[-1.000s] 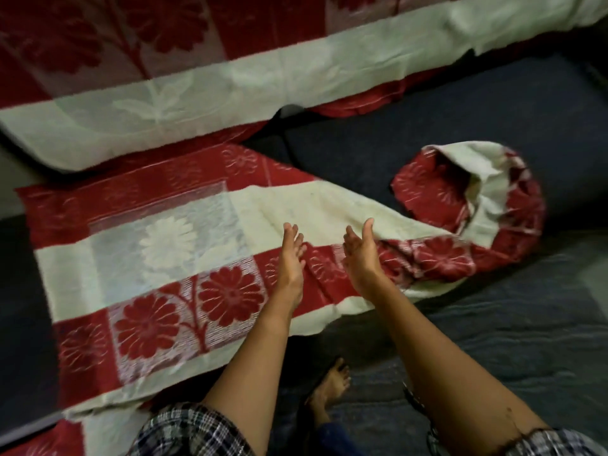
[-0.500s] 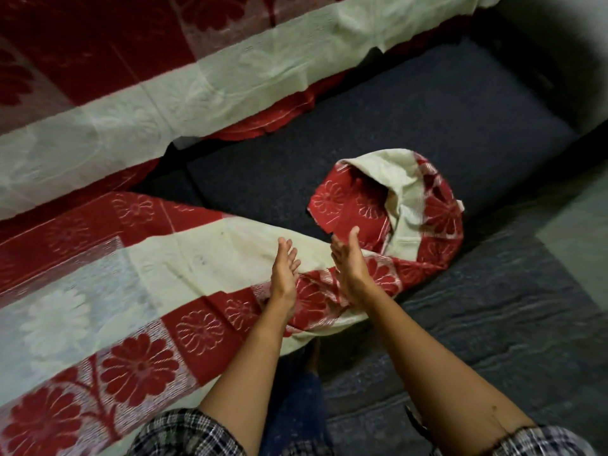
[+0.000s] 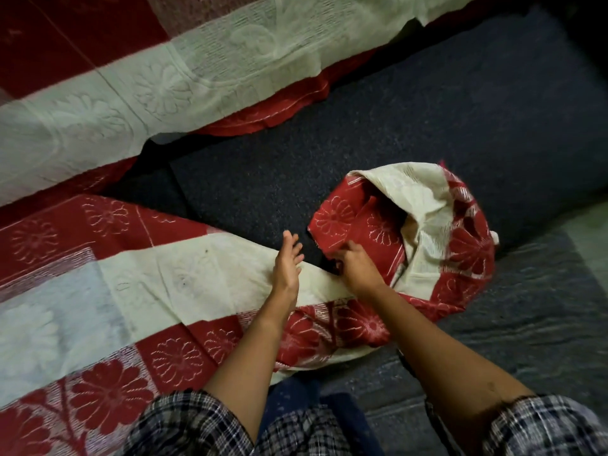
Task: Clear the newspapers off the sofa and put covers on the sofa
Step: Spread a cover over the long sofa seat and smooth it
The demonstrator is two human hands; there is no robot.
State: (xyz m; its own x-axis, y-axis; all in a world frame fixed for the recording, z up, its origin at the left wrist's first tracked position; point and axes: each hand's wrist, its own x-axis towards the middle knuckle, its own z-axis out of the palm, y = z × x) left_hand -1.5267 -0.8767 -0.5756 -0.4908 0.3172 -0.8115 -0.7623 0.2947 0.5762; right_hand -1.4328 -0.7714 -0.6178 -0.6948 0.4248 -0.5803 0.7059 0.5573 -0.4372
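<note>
right hand [image 3: 357,266] pinches the red edge of the bunched cover [image 3: 434,225] at centre frame, likely to pull it open across the bare sofa seat [image 3: 427,110]; left hand [image 3: 288,266] hovers released, fingers straight, ready to smooth.

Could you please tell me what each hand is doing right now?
Left hand: open, holding nothing.
Right hand: gripping the bunched end of the sofa cover.

No readable text or labels.
</note>
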